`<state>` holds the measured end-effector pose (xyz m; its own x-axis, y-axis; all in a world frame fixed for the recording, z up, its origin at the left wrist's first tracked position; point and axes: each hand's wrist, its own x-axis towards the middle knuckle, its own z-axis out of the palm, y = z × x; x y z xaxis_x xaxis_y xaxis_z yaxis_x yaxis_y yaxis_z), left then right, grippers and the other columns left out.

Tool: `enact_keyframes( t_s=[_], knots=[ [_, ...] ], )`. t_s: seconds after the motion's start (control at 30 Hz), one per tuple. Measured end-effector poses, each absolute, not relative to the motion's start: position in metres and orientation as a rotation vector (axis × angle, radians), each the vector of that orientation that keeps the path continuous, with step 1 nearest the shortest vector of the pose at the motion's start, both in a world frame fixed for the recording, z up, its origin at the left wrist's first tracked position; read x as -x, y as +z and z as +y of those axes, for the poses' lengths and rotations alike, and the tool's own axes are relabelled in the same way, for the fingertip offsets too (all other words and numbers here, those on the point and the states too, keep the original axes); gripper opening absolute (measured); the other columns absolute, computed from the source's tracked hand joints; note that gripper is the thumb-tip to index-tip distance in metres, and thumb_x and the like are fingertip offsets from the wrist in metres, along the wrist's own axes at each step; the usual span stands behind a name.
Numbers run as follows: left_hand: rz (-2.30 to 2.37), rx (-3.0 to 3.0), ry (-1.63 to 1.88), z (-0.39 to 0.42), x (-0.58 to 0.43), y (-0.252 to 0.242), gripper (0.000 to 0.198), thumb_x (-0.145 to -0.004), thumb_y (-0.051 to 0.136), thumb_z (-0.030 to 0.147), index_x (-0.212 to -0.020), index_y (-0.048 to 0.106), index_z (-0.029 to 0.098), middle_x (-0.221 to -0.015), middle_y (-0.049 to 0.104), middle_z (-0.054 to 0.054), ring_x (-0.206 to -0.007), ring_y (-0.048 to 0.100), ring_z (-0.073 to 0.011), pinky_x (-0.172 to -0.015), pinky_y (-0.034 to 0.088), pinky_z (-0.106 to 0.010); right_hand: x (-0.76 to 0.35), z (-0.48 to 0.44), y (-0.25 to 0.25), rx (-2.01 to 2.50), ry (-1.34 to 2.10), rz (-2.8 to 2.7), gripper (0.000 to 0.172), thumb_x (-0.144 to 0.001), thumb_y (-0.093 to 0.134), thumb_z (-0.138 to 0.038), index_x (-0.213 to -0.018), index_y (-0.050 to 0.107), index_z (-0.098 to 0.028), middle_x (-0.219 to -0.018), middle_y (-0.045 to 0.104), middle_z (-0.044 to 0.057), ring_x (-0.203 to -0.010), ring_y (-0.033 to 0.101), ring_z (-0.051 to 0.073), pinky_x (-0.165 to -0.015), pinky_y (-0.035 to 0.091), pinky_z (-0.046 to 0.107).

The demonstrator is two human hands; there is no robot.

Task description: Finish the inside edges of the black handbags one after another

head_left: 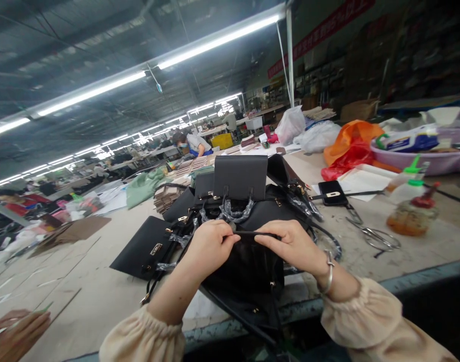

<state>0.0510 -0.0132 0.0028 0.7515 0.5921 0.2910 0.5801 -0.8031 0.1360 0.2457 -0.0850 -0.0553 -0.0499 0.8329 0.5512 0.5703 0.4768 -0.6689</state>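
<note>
Apparently a thin black strip [248,233] is what sits between the two hands, held roughly level just above a dark bag [239,271] at the front of the table [451,239]. From my remote seat I cannot tell whether it is the bag's own edge or a separate strap, since the fingers cover both its ends. I also lose the bag's lower part in shadow, and the forearms hide some of its sides.

I see the left hand [213,244] closed in a pinch, thumb against bent fingers, on one end of the strip; the right hand [292,244] pinches the other end, its fingers straighter. They stand apart with a short stretch of strip between them. It looks narrow and dark, and the bag below looks slack, with small gold-coloured fittings.

Just behind, I view more black bags, one with an upright flap [240,176] and handles [237,210] in clear wrapping. Farther right lie a phone [332,193], scissors [375,236] and an amber-filled bottle [411,218]. At lower left, another person's hands [24,324] are cut off by my view's edge.
</note>
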Motion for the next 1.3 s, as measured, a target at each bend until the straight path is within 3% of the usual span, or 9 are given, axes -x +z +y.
enact_keyframes(
  t_s=[0.1,0.23,0.33,0.53,1.3],
  knots=[
    [0.971,-2.905,0.516,-0.014,-0.050,0.002,0.022,-0.082,0.060,0.023,-0.061,0.060,0.016,-0.070,0.062,-0.001,-0.070,0.056,-0.0138,-0.065,0.041,-0.024,-0.241,-0.089,-0.047,1.287,0.254,-1.794,0.019,-0.085,0.056,-0.034,-0.091,0.071,-0.024,-0.088,0.071,0.001,-0.081,0.064,0.017,-0.073,0.048,0.026],
    [0.945,-2.915,0.546,-0.015,-0.050,-0.001,0.023,-0.082,0.059,0.022,-0.060,0.060,0.016,-0.068,0.062,-0.001,-0.069,0.056,-0.0135,-0.064,0.041,-0.024,-0.230,-0.090,-0.040,1.352,0.191,-1.826,0.033,-0.078,0.063,-0.045,-0.104,0.068,-0.026,-0.099,0.070,0.003,-0.089,0.063,0.021,-0.079,0.048,0.030],
    [0.944,-2.882,0.541,-0.013,-0.049,0.000,0.020,-0.081,0.060,0.020,-0.061,0.062,0.016,-0.070,0.063,-0.002,-0.071,0.058,-0.0138,-0.066,0.043,-0.024,-0.226,-0.080,-0.043,1.354,0.249,-1.834,0.021,-0.083,0.058,-0.040,-0.094,0.071,-0.028,-0.089,0.071,0.000,-0.080,0.064,0.018,-0.073,0.048,0.027],
    [0.866,-2.796,0.415,0.003,-0.032,0.012,0.013,-0.079,0.064,0.025,-0.068,0.068,0.018,-0.088,0.068,-0.002,-0.084,0.061,-0.0144,-0.078,0.045,-0.024,-0.233,-0.065,-0.049,1.320,0.446,-1.761,0.019,-0.084,0.058,-0.036,-0.082,0.073,-0.024,-0.075,0.070,-0.003,-0.067,0.061,0.012,-0.063,0.043,0.022],
    [0.981,-2.873,0.431,0.010,-0.024,0.001,0.026,-0.086,0.054,0.029,-0.065,0.060,0.016,-0.071,0.061,-0.001,-0.070,0.057,-0.0120,-0.066,0.040,-0.021,-0.225,-0.074,-0.045,1.421,0.157,-1.851,0.026,-0.088,0.051,-0.035,-0.078,0.070,-0.021,-0.073,0.069,0.001,-0.068,0.060,0.013,-0.064,0.039,0.022]
  ],
)
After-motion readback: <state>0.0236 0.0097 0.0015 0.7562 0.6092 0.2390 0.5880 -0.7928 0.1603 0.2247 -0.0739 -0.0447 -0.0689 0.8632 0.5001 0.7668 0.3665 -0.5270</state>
